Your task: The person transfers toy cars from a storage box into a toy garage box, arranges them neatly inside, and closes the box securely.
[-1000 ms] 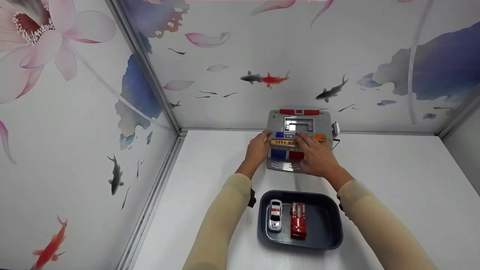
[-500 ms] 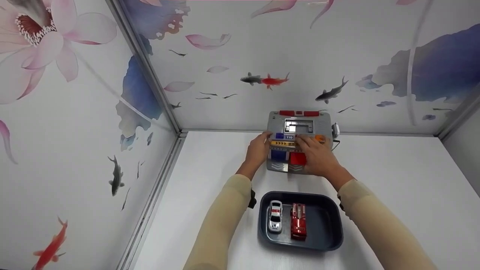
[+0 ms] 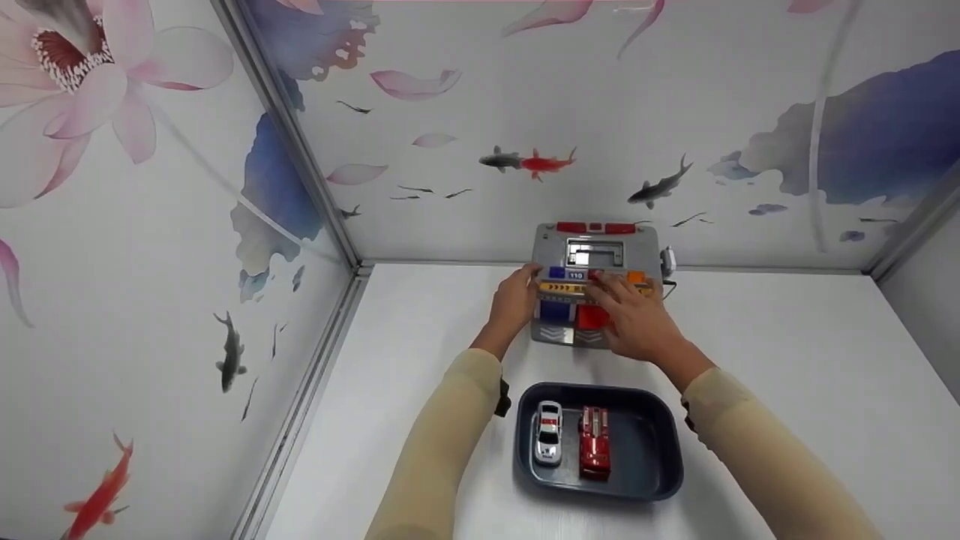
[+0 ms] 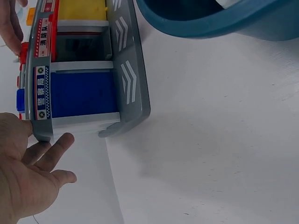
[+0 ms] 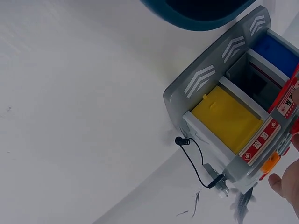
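Observation:
A grey toy garage (image 3: 555,246) stands against the back wall. My left hand (image 3: 516,304) touches its left end, fingers loosely spread in the left wrist view (image 4: 28,177). Across its top lies my right hand (image 3: 639,321), with fingertips at a red button; only part of this hand (image 5: 290,184) shows in the right wrist view. The red door (image 3: 591,316) stands raised, and the middle compartment (image 5: 252,79) looks dark inside. On either side of it, the blue door (image 4: 84,93) and the yellow door (image 5: 226,119) are down.
Nearer the body, a dark blue tray (image 3: 652,491) holds a white toy car (image 3: 549,433) and a red toy truck (image 3: 595,442) side by side. A black cord (image 5: 192,163) hangs from the garage's right end. Printed walls rise behind and at the left.
The garage's red door has swung up from its lowered position. My right hand has shifted very slightly on the top; my left hand stays at the garage's left end.

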A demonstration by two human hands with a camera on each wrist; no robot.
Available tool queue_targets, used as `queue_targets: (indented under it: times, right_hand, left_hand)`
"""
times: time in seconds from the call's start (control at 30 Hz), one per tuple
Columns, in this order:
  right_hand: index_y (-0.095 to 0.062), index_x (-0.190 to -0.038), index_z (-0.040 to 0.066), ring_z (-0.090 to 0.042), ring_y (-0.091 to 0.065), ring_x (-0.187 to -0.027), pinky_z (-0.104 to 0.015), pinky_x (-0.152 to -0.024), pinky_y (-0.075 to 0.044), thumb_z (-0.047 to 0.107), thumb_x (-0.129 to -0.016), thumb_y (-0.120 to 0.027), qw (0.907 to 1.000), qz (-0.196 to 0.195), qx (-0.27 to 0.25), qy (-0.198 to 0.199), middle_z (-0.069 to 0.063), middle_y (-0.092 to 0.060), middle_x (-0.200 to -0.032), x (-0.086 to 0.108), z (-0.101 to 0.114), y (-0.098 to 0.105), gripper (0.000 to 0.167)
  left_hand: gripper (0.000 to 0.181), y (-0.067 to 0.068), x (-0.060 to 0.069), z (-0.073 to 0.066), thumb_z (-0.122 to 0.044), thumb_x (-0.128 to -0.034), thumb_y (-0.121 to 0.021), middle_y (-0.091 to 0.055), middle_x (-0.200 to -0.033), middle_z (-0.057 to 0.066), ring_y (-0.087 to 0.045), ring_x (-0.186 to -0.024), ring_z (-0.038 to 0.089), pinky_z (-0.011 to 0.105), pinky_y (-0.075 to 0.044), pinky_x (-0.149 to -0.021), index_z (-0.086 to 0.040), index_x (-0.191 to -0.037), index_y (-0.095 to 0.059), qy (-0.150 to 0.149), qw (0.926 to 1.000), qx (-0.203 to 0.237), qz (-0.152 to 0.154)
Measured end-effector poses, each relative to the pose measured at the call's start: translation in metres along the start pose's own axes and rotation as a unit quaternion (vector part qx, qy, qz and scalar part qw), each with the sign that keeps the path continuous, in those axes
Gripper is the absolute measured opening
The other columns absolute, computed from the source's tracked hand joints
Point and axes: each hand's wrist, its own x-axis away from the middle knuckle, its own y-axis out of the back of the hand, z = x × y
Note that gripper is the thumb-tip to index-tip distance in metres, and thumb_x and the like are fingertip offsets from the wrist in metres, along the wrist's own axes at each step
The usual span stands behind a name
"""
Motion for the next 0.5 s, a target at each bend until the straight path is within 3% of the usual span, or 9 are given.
queue_targets:
  times: [0.13, 0.23, 0.5]
  right_hand:
    - [-0.05, -0.166, 0.019, -0.04, -0.043, -0.162, -0.084, -0.124, -0.028, 0.043, -0.11, -0.061, 0.9997, -0.013, -0.02, 0.004, -0.015, -0.045, -0.174, 0.012, 0.0, 0.0, 0.062]
    - [-0.052, -0.166, 0.02, -0.04, -0.046, -0.16, -0.084, -0.124, -0.029, 0.052, -0.109, -0.065, 0.9992, -0.026, -0.028, 0.01, -0.015, -0.048, -0.172, 0.024, -0.001, -0.001, 0.067]
    - [-0.059, -0.159, 0.021, -0.041, -0.053, -0.152, -0.079, -0.121, -0.034, 0.047, -0.101, -0.074, 0.9983, -0.049, -0.014, 0.029, -0.015, -0.055, -0.165, 0.054, 0.003, -0.003, 0.065]
  left_hand:
    - [0.039, -0.001, 0.0, 0.0, -0.023, -0.1181, -0.052, -0.07, -0.153, 0.005, -0.067, -0.143, 0.025, 0.045, -0.056, -0.117, -0.02, -0.156, -0.06, 0.002, 1.0, 0.004, -0.001]
    - [0.04, -0.001, 0.0, 0.0, -0.024, -0.1183, -0.052, -0.069, -0.154, 0.005, -0.066, -0.144, 0.025, 0.045, -0.055, -0.119, -0.021, -0.157, -0.06, 0.004, 1.0, 0.005, 0.001]
    - [0.04, -0.001, 0.001, -0.002, -0.022, -0.1178, -0.053, -0.069, -0.154, 0.004, -0.066, -0.145, 0.025, 0.044, -0.055, -0.12, -0.021, -0.157, -0.06, 0.011, 0.9999, 0.004, -0.002]
